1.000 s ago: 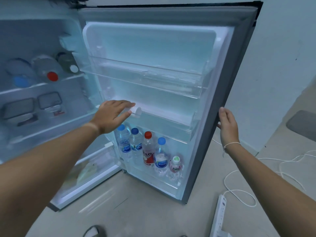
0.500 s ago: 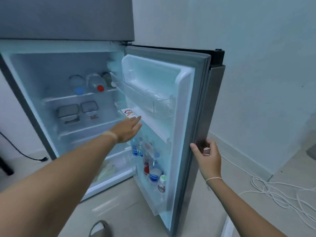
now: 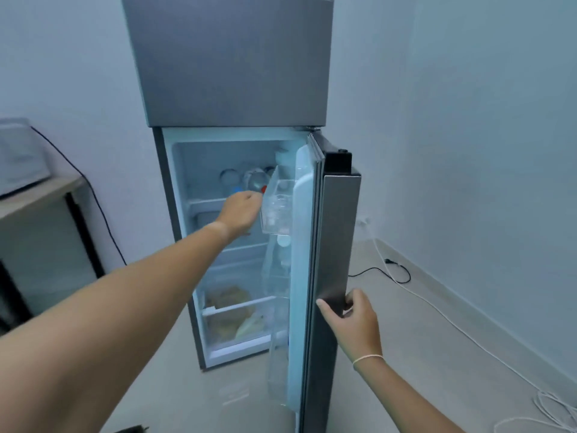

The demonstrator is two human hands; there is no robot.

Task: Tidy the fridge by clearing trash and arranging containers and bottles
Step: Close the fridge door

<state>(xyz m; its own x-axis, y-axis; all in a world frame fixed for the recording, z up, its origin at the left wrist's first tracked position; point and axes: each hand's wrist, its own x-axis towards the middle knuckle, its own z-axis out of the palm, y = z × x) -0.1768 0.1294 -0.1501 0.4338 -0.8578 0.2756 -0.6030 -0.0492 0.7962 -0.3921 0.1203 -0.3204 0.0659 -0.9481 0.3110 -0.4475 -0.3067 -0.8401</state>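
Observation:
The grey fridge door stands partly swung in, seen almost edge-on. My right hand grips its outer edge low down. My left hand reaches into the gap, right beside the clear upper door bin; its fingertips are hidden there. Behind it, bottles lie on the top shelf, one with a red cap. A lidded container sits on the shelf below. The crisper drawer holds bagged food. The door's lower bins are mostly hidden.
The shut freezer door is above. A side table with a white appliance stands to the left. White cables and a black plug lie on the floor by the right wall.
The door has swung further toward shut, pushed by my right hand. My view has pulled back and up. My left hand has moved from the middle door shelf up beside the top bin.

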